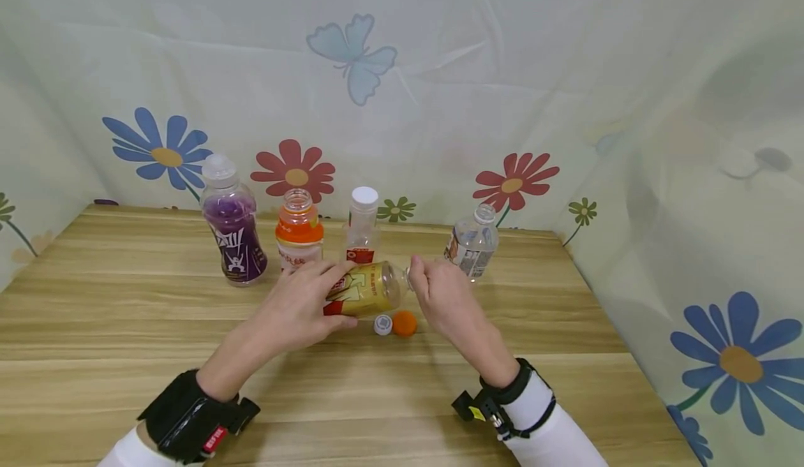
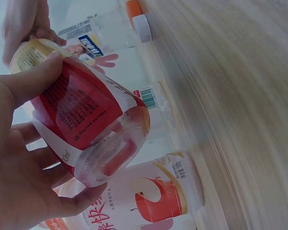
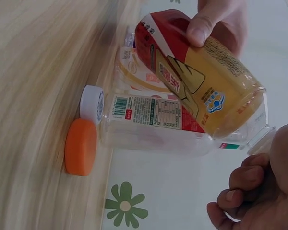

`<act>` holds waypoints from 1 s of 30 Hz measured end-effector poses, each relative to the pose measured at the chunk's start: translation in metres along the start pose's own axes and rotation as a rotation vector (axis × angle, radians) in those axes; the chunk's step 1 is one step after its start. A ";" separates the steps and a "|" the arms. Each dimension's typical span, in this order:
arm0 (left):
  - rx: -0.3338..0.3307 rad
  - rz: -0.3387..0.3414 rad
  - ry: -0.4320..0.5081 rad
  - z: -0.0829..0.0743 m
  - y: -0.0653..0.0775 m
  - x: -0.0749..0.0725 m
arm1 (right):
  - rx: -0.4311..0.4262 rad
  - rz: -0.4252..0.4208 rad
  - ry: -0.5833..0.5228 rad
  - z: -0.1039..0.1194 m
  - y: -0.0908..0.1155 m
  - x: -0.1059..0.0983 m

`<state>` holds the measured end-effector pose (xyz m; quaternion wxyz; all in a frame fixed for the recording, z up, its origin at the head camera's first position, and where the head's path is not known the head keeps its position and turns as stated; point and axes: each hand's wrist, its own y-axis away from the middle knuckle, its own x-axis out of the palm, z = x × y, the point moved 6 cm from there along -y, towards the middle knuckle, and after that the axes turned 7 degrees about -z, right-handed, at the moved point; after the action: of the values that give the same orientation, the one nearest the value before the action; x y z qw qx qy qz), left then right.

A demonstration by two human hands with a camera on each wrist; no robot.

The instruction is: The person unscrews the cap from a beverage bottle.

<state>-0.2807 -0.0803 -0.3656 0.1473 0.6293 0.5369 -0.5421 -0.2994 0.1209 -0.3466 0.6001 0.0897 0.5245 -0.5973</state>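
My left hand (image 1: 301, 310) grips a clear plastic bottle with a yellow and red label (image 1: 370, 289), thumb on one side and fingers on the other. The bottle lies tilted over in the air, its base toward the left and its neck toward the right. Curled fingers of my right hand (image 1: 449, 299) hold the neck end, and they hide its mouth. In the right wrist view, the neck ring of the bottle (image 3: 211, 81) shows just outside that grip. Below the bottle, a white cap (image 1: 382, 324) and an orange cap (image 1: 405, 323) lie side by side on the table.
Behind the hands stand a purple-filled bottle (image 1: 234, 236), an uncapped bottle with an orange upper part (image 1: 299, 233), a clear bottle with a white cap (image 1: 363, 219) and, at right, an uncapped clear bottle (image 1: 477, 240). A flowered cloth (image 1: 427, 118) hangs behind the wooden table (image 1: 352, 411).
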 end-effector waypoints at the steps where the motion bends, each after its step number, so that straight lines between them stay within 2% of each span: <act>1: 0.003 0.003 0.002 0.000 0.000 0.000 | -0.019 -0.013 0.004 0.001 0.000 0.000; 9: 0.013 0.050 0.043 0.003 0.002 -0.001 | -0.118 -0.056 0.004 0.004 0.001 -0.001; 17: 0.000 0.134 0.151 0.007 0.002 0.000 | -0.200 -0.067 -0.039 0.004 0.001 0.000; 23: -0.014 0.173 0.204 0.012 0.002 0.004 | -0.310 -0.084 -0.037 0.004 0.000 0.002; 30: 0.020 0.215 0.255 0.015 0.001 0.005 | -0.443 -0.123 -0.025 0.004 0.001 0.002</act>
<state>-0.2884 -0.0891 -0.3758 0.1289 0.7482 0.4755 -0.4444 -0.2971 0.1165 -0.3464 0.5741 -0.0837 0.6397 -0.5042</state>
